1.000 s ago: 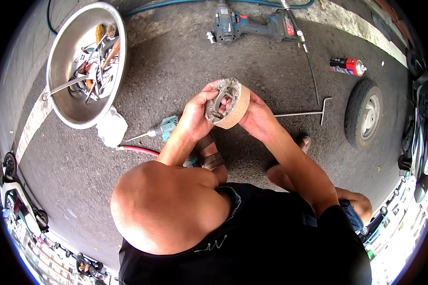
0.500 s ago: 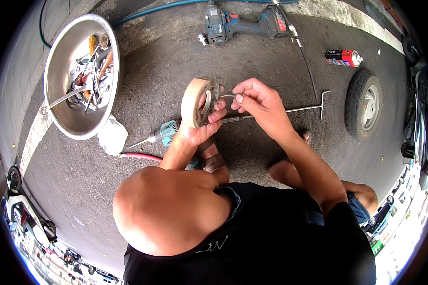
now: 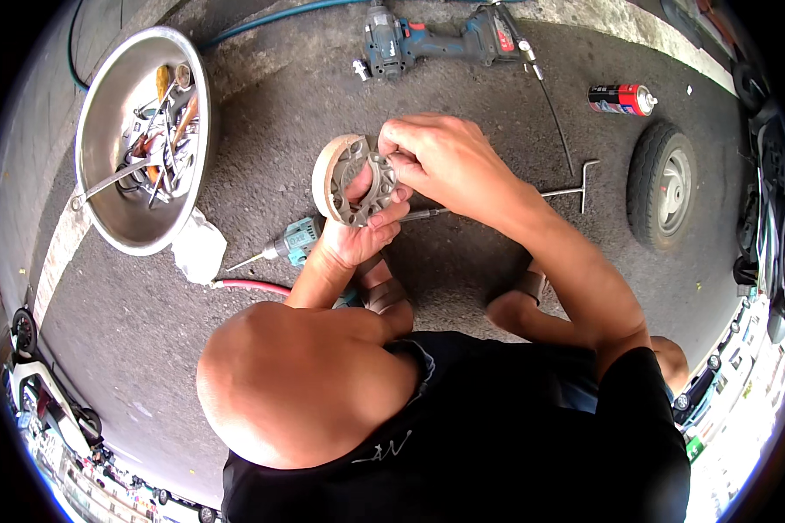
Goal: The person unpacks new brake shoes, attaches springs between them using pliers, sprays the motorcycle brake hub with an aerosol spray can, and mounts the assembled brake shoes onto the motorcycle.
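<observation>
A ring-shaped metal part (image 3: 331, 179) with a tan outer band and open gaps in its face is held up in front of me. My left hand (image 3: 362, 240) is closed around its lower edge, with a finger showing through the centre hole. My right hand (image 3: 440, 161) is bent over the ring's right side, its fingertips pinched against the metal face. Whatever the right fingers hold is hidden behind them. Beneath the hands, a T-handle wrench (image 3: 563, 191) lies on the ground, its shaft partly covered by my right forearm.
A steel bowl (image 3: 105, 213) of hand tools stands at left, beside a white bag (image 3: 199, 248). A teal drill (image 3: 301, 240) lies near my left foot. Farther off are a blue impact wrench (image 3: 388, 44) and a red spray can (image 3: 622, 99). A small wheel (image 3: 658, 187) lies at right.
The ring has turned, so its open face now shows more. My right hand has moved in against it; the thin metal piece seen between right fingers and ring is now hidden.
</observation>
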### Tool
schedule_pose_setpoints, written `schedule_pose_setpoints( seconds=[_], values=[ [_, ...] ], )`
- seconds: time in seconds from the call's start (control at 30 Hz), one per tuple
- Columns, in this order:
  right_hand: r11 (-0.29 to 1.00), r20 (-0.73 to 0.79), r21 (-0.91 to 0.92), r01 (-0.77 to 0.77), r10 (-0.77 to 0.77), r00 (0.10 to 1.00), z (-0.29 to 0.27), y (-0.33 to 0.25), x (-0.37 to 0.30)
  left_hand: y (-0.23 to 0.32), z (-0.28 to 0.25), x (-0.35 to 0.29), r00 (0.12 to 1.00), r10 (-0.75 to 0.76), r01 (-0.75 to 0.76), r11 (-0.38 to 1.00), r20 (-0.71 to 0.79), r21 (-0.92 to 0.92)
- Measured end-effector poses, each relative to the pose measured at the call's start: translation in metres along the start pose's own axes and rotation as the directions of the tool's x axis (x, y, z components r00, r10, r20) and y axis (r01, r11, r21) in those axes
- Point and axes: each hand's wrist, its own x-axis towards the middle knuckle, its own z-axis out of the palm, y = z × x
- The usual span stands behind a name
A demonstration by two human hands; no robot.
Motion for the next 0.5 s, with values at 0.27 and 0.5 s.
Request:
schedule_pose_setpoints(
  seconds=[0.27, 0.5],
  values=[
    [0.991, -0.120, 0.081, 0.105, -0.095, 0.988, 0.018, 0.022, 0.003, 0.000, 0.003, 0.004, 0.998, -0.042, 0.044, 0.998, 0.055, -0.048],
    [0.983, -0.054, -0.046, 0.178, -0.181, 0.982, 0.016, 0.014, 0.008, 0.000, -0.002, 0.003, 0.998, -0.037, 0.041, 0.995, 0.048, -0.092]
  ],
)
